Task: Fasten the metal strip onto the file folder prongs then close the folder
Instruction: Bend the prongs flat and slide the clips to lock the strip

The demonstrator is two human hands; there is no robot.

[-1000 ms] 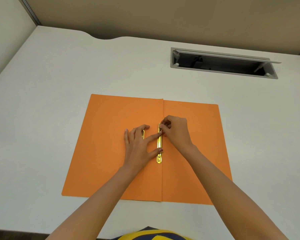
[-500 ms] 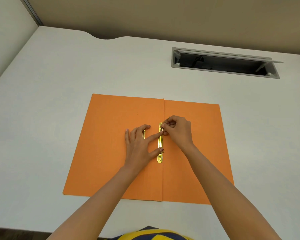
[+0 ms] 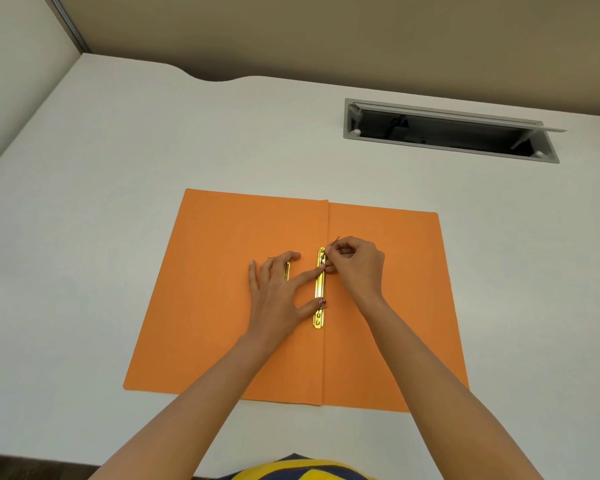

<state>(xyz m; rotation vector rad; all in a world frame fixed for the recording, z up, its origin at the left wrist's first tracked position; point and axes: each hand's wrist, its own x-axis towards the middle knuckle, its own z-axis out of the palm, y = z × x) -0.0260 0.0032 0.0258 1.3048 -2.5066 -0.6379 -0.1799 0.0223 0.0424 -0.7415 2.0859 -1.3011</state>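
1. Left hand (image 3: 278, 292), spread open, grips nothing; index and thumb pin the strip.
2. Metal strip (image 3: 319, 289) lies along the open folder's (image 3: 222, 306) crease: thin, stiff, probably slippery.
3. At its 12 o'clock end, right hand (image 3: 357, 268) pinches the springy prong (image 3: 335, 240).

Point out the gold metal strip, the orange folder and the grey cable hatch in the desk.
metal strip (image 3: 319, 289), head view, bare middle of the bar.
folder (image 3: 222, 306), head view, left flap.
cable hatch (image 3: 347, 133), head view, left frame edge.
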